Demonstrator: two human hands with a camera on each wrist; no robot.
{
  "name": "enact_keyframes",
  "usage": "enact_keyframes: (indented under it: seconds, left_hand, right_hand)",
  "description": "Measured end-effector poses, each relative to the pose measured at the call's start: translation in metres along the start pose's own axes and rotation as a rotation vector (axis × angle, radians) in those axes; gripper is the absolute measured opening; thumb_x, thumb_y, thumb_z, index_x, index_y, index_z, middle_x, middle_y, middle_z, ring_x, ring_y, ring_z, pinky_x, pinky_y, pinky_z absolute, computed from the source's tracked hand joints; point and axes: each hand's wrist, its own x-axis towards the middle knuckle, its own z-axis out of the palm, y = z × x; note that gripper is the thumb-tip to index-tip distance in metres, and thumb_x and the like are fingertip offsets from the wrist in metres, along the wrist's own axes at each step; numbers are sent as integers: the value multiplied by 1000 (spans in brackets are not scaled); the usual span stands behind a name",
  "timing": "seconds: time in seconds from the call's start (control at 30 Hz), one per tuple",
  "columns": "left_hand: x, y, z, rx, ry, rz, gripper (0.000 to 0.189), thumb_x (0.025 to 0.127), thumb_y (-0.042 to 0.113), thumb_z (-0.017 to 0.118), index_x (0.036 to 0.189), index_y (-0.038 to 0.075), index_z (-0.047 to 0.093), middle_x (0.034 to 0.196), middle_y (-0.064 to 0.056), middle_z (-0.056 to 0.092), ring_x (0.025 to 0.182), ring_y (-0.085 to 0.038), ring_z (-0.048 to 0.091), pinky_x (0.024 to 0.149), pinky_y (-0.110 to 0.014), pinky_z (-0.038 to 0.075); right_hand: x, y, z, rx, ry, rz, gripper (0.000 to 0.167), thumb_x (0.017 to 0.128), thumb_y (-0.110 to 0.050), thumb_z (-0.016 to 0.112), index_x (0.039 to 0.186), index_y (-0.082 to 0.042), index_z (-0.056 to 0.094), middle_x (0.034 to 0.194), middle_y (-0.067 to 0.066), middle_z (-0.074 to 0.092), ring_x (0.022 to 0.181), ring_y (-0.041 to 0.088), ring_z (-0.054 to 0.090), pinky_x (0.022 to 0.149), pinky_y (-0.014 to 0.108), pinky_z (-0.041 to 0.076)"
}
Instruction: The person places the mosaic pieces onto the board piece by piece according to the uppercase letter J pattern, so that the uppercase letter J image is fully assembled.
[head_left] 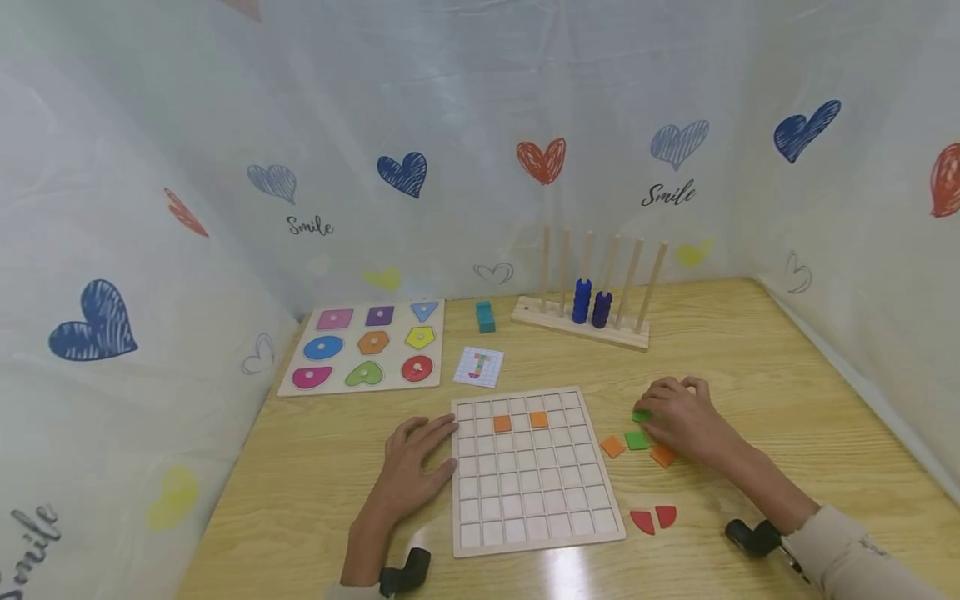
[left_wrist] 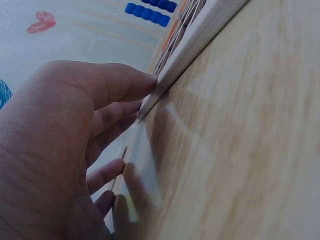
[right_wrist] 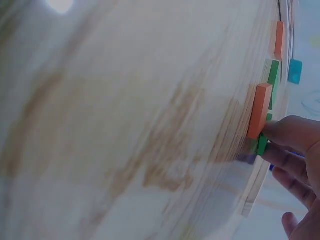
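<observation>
A wooden grid board (head_left: 517,483) lies flat on the table, with one orange square tile (head_left: 502,423) and another orange tile (head_left: 538,419) in its second row. My left hand (head_left: 411,468) rests at the board's left edge, thumb and fingertips touching the rim, fingers extended. To the right of the board, my right hand (head_left: 686,421) pinches a green square tile (right_wrist: 262,144) between thumb and fingers, low over the table. Beside it lie a second green tile (head_left: 637,440), an orange tile (head_left: 612,447) and another orange tile (head_left: 663,455), partly under the hand.
Two red quarter-circle pieces (head_left: 654,518) lie near the board's lower right. Behind the board are a pattern card (head_left: 478,367), a teal block (head_left: 485,317), a shape puzzle (head_left: 360,346) and a peg stand (head_left: 581,323) with blue beads. A printed curtain (head_left: 465,108) surrounds the table.
</observation>
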Motion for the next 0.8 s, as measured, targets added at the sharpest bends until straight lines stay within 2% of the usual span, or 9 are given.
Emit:
enact_keyframes:
  seconds: [0.27,0.57,0.8]
  left_hand:
    - [1,2,-1,-7,-3,0,54,90,27,68,143,19,58,150,7,49,139,-33,32,112,-61,15]
    - [1,1,0,5,4,-7,54,90,28,68,143,22,58,150,9,49,139,-32,32,112,-61,17]
    - [1,1,0,1,7,-6,54,90,29,68,143,22,58,150,9,49,138,-32,32,111,-62,18]
  right_hand:
    - [3,-3,-3,34,65,-33,19,73,-12,87,90,-14,77,94,-1,70,102,26,58,84,59,30]
    - [13,-12,-8,92,152,-143,28,67,-7,89,92,-10,77,94,2,70,99,29,59,83,60,31]
    - [23,-19,-11,114,166,-194,30,67,-8,90,94,-10,76,97,3,70,100,29,58,83,61,31]
